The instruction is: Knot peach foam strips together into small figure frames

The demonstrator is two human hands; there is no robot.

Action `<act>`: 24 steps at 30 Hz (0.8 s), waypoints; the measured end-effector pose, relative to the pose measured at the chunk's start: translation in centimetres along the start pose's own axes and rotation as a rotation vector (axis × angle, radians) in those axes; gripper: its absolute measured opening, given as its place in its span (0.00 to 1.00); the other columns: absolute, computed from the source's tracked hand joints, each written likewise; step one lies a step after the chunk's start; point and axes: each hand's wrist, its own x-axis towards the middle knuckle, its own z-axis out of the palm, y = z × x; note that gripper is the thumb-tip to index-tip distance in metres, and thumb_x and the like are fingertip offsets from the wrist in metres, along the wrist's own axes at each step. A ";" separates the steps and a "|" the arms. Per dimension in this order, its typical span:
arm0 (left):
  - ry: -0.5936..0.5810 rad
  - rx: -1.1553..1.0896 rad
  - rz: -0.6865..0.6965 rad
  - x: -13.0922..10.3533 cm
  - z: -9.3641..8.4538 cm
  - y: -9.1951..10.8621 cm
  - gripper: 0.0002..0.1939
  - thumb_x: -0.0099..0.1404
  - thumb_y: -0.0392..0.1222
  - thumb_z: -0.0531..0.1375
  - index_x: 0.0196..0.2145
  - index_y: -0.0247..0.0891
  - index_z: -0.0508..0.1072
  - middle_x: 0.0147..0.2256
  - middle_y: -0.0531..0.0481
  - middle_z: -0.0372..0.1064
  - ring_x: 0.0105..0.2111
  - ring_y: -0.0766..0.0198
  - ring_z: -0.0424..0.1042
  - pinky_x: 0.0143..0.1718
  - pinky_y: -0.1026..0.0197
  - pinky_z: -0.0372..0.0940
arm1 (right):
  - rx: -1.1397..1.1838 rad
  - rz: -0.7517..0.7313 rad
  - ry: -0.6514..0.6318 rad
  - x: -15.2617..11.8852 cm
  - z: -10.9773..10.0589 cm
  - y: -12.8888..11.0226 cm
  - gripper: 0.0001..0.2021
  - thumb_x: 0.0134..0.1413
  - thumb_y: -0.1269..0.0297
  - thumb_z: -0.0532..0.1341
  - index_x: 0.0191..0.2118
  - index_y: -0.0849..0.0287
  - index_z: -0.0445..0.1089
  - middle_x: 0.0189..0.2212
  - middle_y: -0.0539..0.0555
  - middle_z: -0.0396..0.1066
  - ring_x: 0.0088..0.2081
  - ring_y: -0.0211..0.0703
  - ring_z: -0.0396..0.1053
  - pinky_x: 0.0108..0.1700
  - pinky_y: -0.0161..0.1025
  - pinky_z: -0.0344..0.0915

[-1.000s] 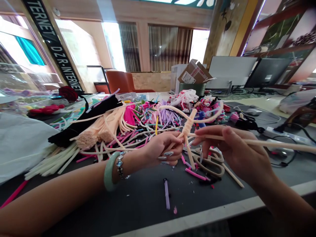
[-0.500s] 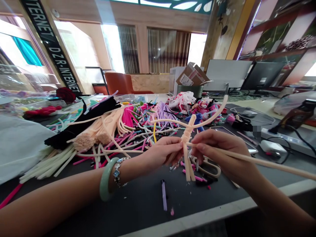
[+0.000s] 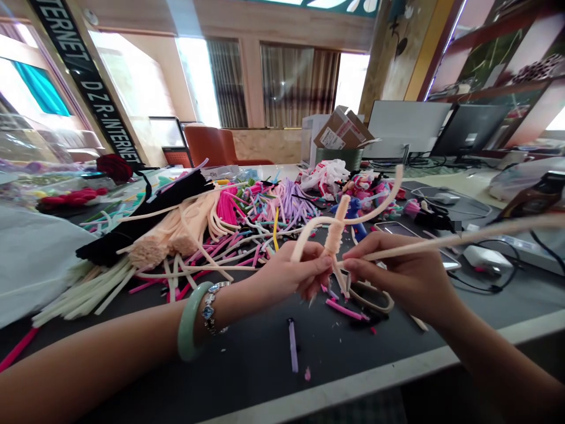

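Observation:
Between thumb and fingers, my left hand [image 3: 304, 270] pinches the lower part of a small figure made of peach pipe cleaners [image 3: 333, 237]. Its middle is a tightly coiled body, with two curved arm strands out to the sides, a short loop on top and leg strands hanging below. My right hand [image 3: 384, 265] is closed on a long loose peach pipe cleaner [image 3: 441, 243] that runs from the base of the coil out to the right. Both hands are close together above the dark table. Scissors [image 3: 373, 296] lie beneath them, partly hidden.
Bundles of peach pipe cleaners [image 3: 165, 238], a black bundle [image 3: 136, 221] and many coloured pieces [image 3: 286, 200] cover the table's far left and middle. A phone [image 3: 397, 228], a white charger [image 3: 489, 259] and cables lie right. A purple piece [image 3: 293, 346] rests near the front edge.
The loose pipe cleaner's free end has swung upward on the right. The figure has turned a little in my left hand, its left arm strand now bending down toward the hand.

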 end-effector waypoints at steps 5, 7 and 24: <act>-0.009 -0.091 -0.034 0.0 0.1 -0.7 0.13 0.62 0.46 0.58 0.26 0.33 0.64 0.22 0.54 0.65 0.15 0.75 0.62 0.16 0.71 0.56 | 0.013 -0.014 0.082 0.6 0.4 1.3 0.05 0.46 0.64 0.66 0.27 0.59 0.72 0.21 0.49 0.72 0.21 0.33 0.64 0.21 0.30 0.60; -0.021 -0.132 -0.044 0.0 0.2 -0.9 0.13 0.61 0.46 0.58 0.27 0.33 0.65 0.22 0.54 0.65 0.17 0.72 0.66 0.18 0.70 0.60 | 0.057 0.003 0.050 0.8 0.5 1.6 0.05 0.46 0.64 0.66 0.28 0.58 0.72 0.21 0.49 0.71 0.20 0.32 0.64 0.20 0.30 0.60; 0.018 -0.190 0.013 -0.2 0.6 -1.2 0.11 0.62 0.44 0.59 0.29 0.32 0.67 0.23 0.53 0.65 0.21 0.70 0.69 0.24 0.67 0.63 | -0.057 0.032 0.088 0.6 0.1 1.2 0.11 0.44 0.58 0.66 0.22 0.60 0.69 0.16 0.48 0.66 0.18 0.33 0.60 0.19 0.31 0.55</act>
